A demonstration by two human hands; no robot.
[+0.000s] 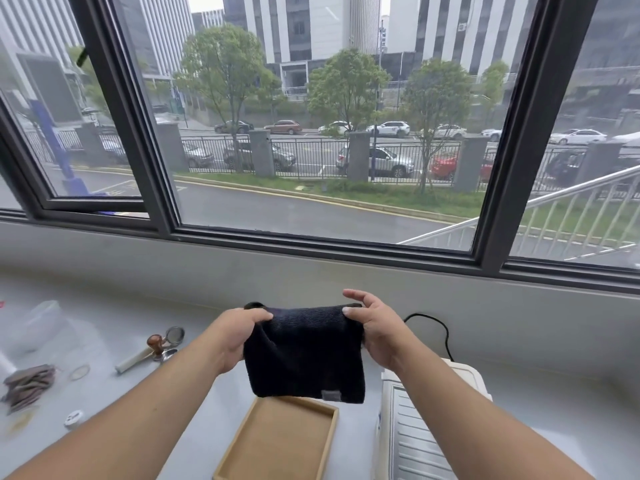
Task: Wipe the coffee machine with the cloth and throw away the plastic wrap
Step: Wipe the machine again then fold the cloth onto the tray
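Soft overcast daylight through window (325,133) — sharp centre, blurred left edge, wide-angle bending of frame lines.

A pale grey tabletop (571,393) runs below a wide dark-framed window (152,133). A shallow wooden tray (277,445) lies at the near edge. To the left lie a tamper with a brown wooden knob (155,342), a small round metal strainer (175,335) just beside it and a white handle (133,362) angled toward the near left. Nearby lie a rubber band (79,371), a fanned stack of grey-brown pads (29,382) and a small white cap (73,418). Outside are trees (225,71), parked cars (388,161), a metal fence (311,157) and tall buildings (311,26).
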